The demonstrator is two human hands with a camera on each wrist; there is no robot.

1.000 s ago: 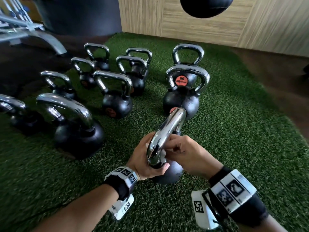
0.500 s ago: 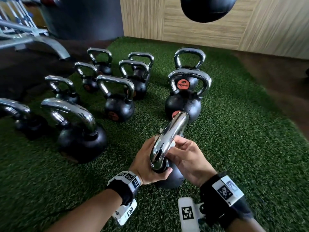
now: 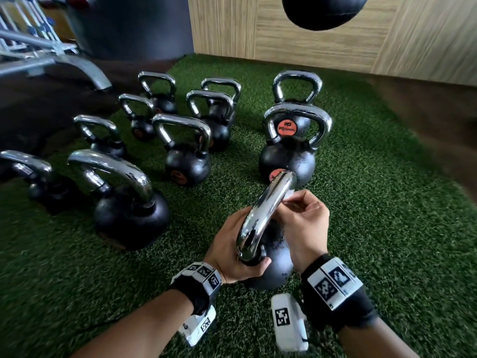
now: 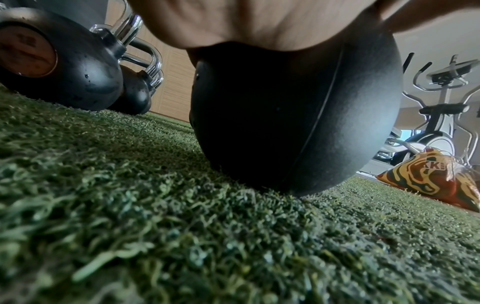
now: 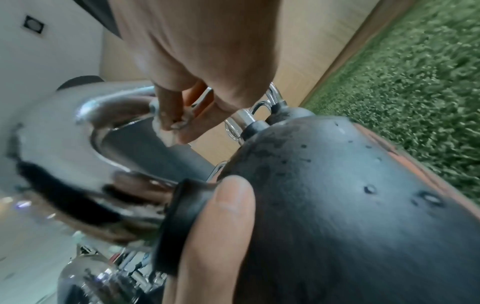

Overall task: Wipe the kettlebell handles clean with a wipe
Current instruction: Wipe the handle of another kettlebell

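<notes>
A black kettlebell [image 3: 276, 267] with a chrome handle [image 3: 265, 213] stands on the green turf just in front of me. My left hand [image 3: 232, 249] grips the near foot of the handle, thumb lying on the ball. My right hand [image 3: 296, 210] pinches a small white wipe [image 3: 289, 196] against the right side of the handle, near its far bend. In the right wrist view the fingertips press the wipe [image 5: 168, 127] on the handle [image 5: 103, 107], with the left thumb [image 5: 218, 226] on the ball [image 5: 337, 205]. The left wrist view shows only palm [image 4: 259, 24] above the ball [image 4: 293, 115].
Several more chrome-handled kettlebells stand to the left and ahead, the closest a large one [image 3: 129, 210] and one directly beyond [image 3: 286, 161]. A wood-panel wall [image 3: 335, 34] backs the turf [image 3: 387, 228]. A dark ball [image 3: 325, 11] hangs above. A patterned bag [image 4: 428, 185] lies right.
My right hand has slid the wipe along the handle, from its near end up toward the far bend. The left hand has kept its grip at the handle's foot.
</notes>
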